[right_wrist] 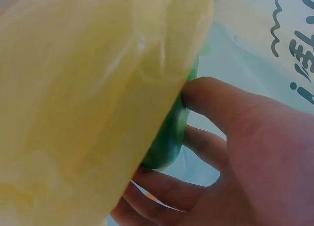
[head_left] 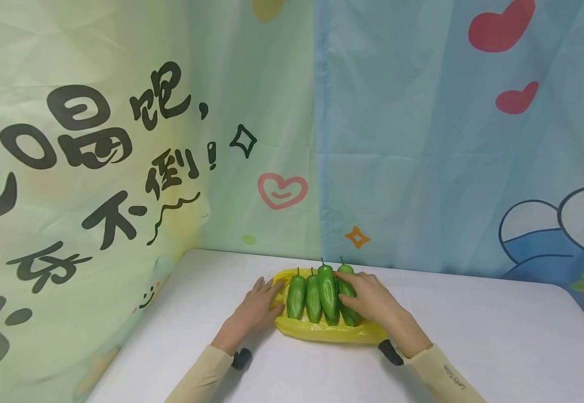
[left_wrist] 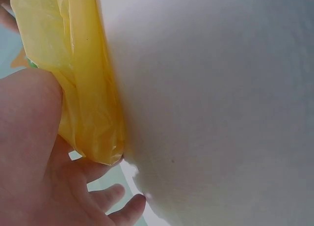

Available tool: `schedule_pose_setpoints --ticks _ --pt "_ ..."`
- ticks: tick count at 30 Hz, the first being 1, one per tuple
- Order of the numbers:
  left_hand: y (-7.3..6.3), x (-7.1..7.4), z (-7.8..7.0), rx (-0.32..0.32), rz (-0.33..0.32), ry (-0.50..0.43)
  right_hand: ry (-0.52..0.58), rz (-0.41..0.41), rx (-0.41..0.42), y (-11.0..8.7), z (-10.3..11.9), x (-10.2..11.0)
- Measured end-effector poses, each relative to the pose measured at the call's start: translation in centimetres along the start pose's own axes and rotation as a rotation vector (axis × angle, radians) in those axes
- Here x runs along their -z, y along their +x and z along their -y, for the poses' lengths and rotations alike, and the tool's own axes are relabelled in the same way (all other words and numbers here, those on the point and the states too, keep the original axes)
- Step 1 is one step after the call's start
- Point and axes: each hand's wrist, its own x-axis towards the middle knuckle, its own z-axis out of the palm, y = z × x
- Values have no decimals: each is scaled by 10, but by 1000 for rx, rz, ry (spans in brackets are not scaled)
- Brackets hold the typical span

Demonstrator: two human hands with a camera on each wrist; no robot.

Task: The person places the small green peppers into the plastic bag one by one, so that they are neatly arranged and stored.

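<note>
Several green peppers lie side by side, stems away from me, on a yellow plastic bag whose edges stand up around them. At the bag's left side is my left hand. Its thumb lies over the edge and its index finger against the outside, pinching the plastic, while the other fingers spread loosely. My right hand reaches over the right side and holds the rightmost pepper. In the right wrist view, the thumb presses that pepper, partly hidden behind the yellow plastic.
The bag rests on a white-covered table. Behind the table hangs a printed cloth backdrop with hearts and black lettering. A black wrist strap piece shows below the right wrist, another by the left.
</note>
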Motion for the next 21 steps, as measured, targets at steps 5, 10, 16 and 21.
schedule_pose_setpoints --ticks 5,10,16,21 --pt "1 0 1 5 3 1 -22 0 -16 1 1 -2" --pt "1 0 0 12 7 1 -49 -6 -23 0 4 -3" --pt "0 1 0 8 3 1 -50 -11 -20 -1 7 -3" --pt "0 1 -1 6 3 0 -43 -2 -26 -1 9 -4"
